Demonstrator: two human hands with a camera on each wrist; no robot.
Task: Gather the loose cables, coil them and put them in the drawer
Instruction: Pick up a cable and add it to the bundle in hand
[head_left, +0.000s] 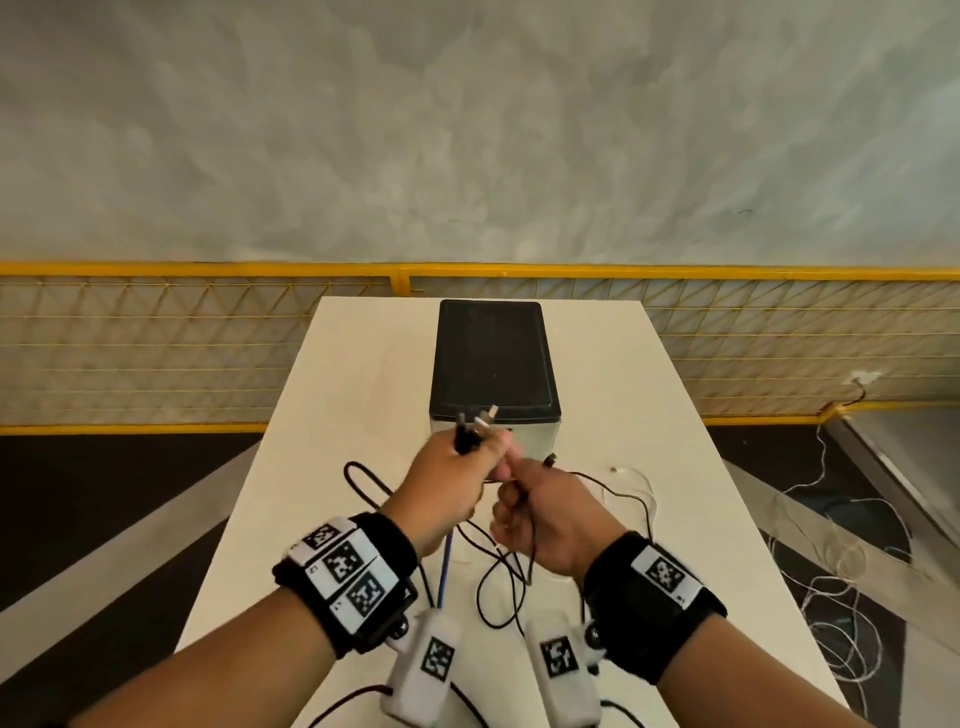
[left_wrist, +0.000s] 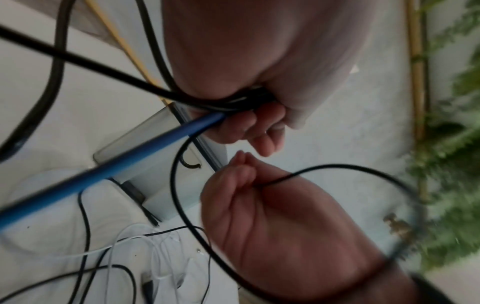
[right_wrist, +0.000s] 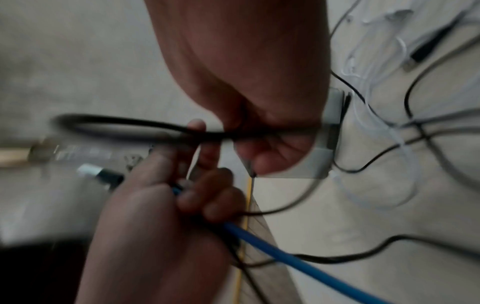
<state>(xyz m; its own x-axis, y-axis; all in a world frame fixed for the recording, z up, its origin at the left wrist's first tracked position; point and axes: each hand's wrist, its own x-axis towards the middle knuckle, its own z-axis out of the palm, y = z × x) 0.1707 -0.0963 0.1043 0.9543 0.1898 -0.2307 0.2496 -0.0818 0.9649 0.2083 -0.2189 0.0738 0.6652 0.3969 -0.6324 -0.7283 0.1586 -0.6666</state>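
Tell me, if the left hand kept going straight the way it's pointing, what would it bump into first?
Probably the drawer box. The left hand, holding cable ends, points across the table toward the box's front, just ahead. Depth is hard to judge; the gap looks free.

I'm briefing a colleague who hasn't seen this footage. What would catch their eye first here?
Most striking are the two hands meeting over the white table: the left hand grips a bundle of cable ends, a blue cable among them, while the right hand pinches a thin black cable. Just beyond them stands a black-topped drawer box, with loose black and white cables trailing across the table.
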